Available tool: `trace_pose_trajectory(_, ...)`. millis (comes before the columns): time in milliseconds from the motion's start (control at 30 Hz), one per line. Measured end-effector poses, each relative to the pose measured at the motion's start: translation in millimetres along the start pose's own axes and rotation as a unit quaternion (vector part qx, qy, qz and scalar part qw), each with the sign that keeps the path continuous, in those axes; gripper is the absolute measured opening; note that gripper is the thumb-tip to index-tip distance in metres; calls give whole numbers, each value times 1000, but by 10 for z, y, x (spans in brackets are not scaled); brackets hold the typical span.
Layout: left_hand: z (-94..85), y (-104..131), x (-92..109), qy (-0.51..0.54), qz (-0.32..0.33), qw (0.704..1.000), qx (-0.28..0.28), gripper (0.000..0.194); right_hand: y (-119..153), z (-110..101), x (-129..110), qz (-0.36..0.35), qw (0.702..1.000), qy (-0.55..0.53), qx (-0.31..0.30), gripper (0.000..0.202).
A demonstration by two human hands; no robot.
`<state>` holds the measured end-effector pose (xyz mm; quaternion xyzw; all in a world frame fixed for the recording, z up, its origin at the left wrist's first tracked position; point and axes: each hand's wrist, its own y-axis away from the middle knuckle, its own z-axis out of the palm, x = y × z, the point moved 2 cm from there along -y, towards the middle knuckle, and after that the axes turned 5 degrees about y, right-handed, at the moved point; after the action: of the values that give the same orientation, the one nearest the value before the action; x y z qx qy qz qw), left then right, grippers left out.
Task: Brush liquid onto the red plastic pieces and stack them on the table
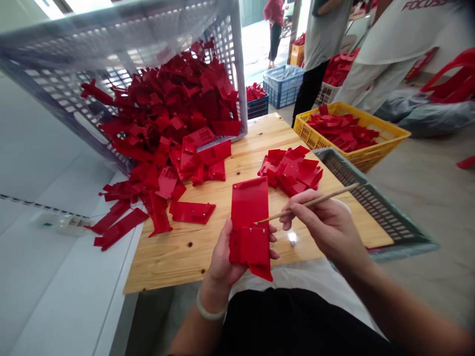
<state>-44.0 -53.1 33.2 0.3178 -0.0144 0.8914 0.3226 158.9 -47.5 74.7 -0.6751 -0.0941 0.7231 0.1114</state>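
In the head view, my left hand (pixel 223 257) is closed around a flat red plastic part (pixel 251 202), with the thumb on one edge and the fingertips at the other. The part has a raised block at its lower end with small light dots along the block's upper edge. My right hand (pixel 326 222) grips a thin wooden stick (pixel 315 200) like a pen. Its brownish tip is at the red part, just above the block; whether it touches I cannot tell. A pile of similar red parts (pixel 293 170) lies on the wooden table (pixel 208 242) beyond my right hand.
A tilted grey crate (pixel 243 74) at the back left spills red parts (pixel 178 99) onto the table. A green-grey crate (pixel 371 207) stands at the table's right edge, a yellow crate (pixel 389 133) with red pieces behind it. People (pixel 397 34) stand in the background.
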Motion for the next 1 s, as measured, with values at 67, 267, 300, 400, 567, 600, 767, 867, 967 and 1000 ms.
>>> trace_pose_trajectory(67, -17, 2, -2, 1, 0, 1000, 8, 73, -1, 8, -10, 2, 1000, -2, -3, 18)
trace_pose_trajectory(267, -45, 2, 0, -1, 17, 999, 28, 69, 5, 7, -21, -9, 1000, -9, 14, 16)
trace_pose_trajectory(300, -39, -1, 2, 0, 15, 1000, 25, 69, 10, 8, -25, -9, 1000, -8, 10, 16)
trace_pose_trajectory(400, -7, -11, 3, 0, 1, 1000, 10, 72, 25, 11, -31, -1, 1000, -4, -1, 15)
trace_pose_trajectory(567, -5, -18, -26, -7, -3, 1000, 9, 71, 17, 12, 31, -2, 1000, -5, 9, 17)
trace_pose_trajectory(600, -29, -30, -30, -13, 0, 1000, 18, 69, 12, -1, 53, -10, 1000, -8, 21, 16)
trace_pose_trajectory(767, -245, -384, 103, -92, 30, 989, 113, 60, 24, -228, 205, -30, 993, -11, 113, 15)
trace_pose_trajectory(867, -268, -919, 343, -210, 90, 966, 121, 59, 58, -442, 302, -16, 986, -13, 166, 21)
trace_pose_trajectory(967, -165, -1555, 583, -287, 143, 940, 115, 55, 110, -615, 353, 3, 981, -8, 196, 27)
trace_pose_trajectory(1000, -124, -1750, 646, -308, 155, 931, 118, 51, 129, -657, 356, 6, 980, -4, 198, 28)
